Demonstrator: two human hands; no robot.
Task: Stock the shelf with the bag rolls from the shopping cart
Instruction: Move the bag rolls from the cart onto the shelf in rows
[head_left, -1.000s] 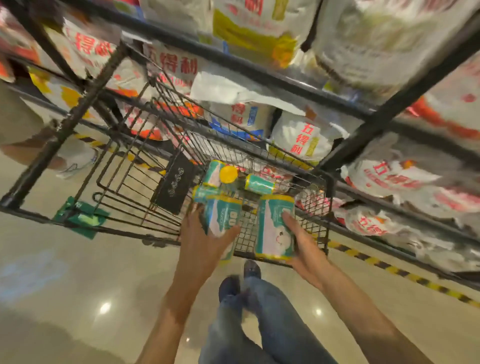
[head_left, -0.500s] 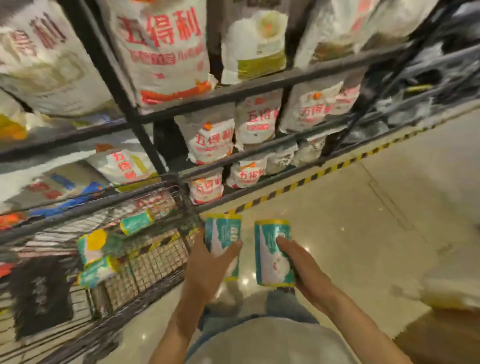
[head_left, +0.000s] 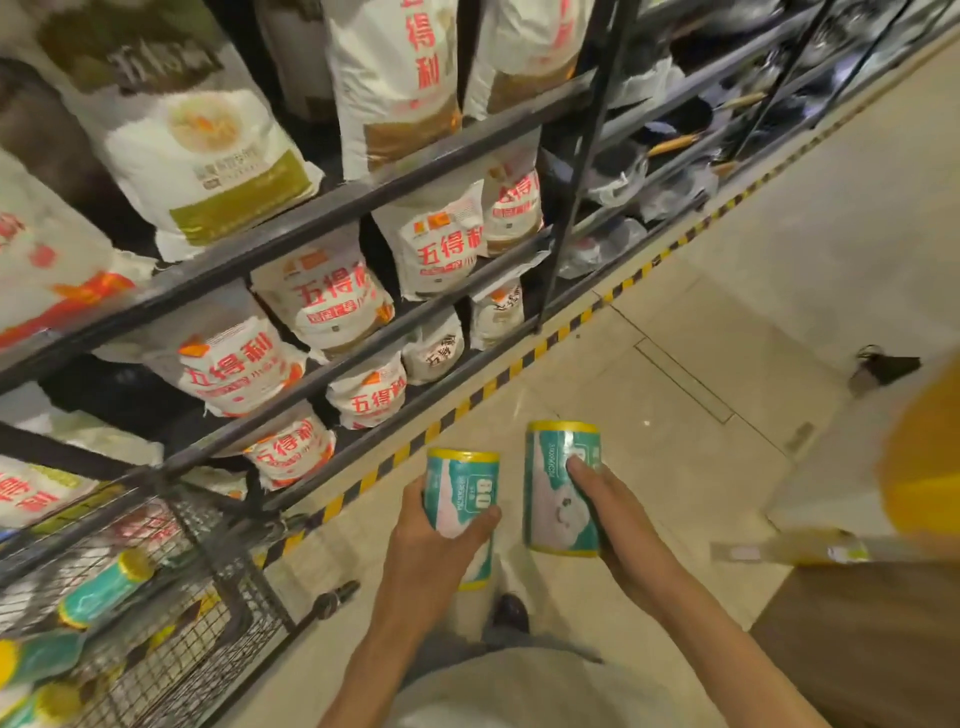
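Hands (head_left: 431, 545) gripping one upright bag roll (head_left: 462, 499) each, now carrying them clear of shopping cart (head_left: 156, 597), right hand (head_left: 618, 525) wrapping its roll (head_left: 558, 488), shelf (head_left: 363, 192) looming closer.

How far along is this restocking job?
Nothing looks shelved yet. The left hand grips one bag roll and the right hand another, both above the floor. Several rolls remain in the cart, so most remains.

One head-worn wide-angle view looks forward and steeply down from the standing person. The tiled floor (head_left: 701, 322) lies below; the dark metal shelving (head_left: 363, 192) slants close across the left, the wire shopping cart (head_left: 228, 603) at lower left.
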